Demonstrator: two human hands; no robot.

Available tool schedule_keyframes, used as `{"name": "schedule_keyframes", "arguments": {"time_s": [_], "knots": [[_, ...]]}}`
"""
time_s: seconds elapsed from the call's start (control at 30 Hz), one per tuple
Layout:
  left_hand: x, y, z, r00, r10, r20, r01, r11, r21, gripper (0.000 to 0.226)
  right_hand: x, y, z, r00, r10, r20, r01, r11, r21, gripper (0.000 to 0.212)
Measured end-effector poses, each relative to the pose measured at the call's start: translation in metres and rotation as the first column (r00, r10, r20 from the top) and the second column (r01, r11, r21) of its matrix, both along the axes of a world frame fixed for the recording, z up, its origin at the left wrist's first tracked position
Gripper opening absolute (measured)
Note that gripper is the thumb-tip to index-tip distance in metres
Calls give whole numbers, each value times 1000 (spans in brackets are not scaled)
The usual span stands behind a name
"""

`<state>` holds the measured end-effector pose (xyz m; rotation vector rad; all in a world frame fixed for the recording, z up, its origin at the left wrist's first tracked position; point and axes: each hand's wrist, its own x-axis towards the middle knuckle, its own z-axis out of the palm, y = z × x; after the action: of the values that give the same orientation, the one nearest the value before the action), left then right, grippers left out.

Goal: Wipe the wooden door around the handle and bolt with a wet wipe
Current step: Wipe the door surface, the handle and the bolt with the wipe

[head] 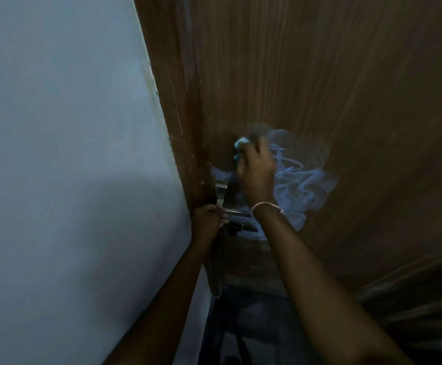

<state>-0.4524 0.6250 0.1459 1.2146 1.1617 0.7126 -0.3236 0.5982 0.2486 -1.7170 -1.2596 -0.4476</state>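
Observation:
The brown wooden door [320, 75] fills the upper right of the head view. My right hand [256, 169] holds a pale blue wet wipe [241, 142] against the door just above the metal handle [230, 212]. Wet, shiny streaks [301, 177] spread over the wood to the right of that hand. My left hand [208, 219] grips the handle near the door's edge. A metal plate [221, 192] sits above the handle, and a dark bolt or latch part [237, 229] shows just below it, partly hidden by my arms.
A pale blue-grey wall [69, 154] takes up the whole left side and meets the door's edge. Below the handle, between my forearms, lies a dim floor or clothing area [251, 320]. Dark wooden moulding [412, 299] runs at the lower right.

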Motion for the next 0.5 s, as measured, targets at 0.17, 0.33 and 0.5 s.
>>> {"name": "schedule_keyframes", "arguments": {"time_s": [0.17, 0.33, 0.5], "knots": [[-3, 2, 3, 1000, 2, 4, -2, 1000, 21, 19, 6, -22, -25, 995, 21, -101, -36, 988, -149, 18], [-6, 3, 1, 1000, 15, 1, -15, 1000, 23, 16, 9, -2, 15, 992, -34, -123, 50, 990, 131, 17], [-1, 0, 3, 1000, -10, 8, 10, 1000, 9, 17, -2, -14, -18, 999, 8, -46, -17, 983, -182, 16]]}}
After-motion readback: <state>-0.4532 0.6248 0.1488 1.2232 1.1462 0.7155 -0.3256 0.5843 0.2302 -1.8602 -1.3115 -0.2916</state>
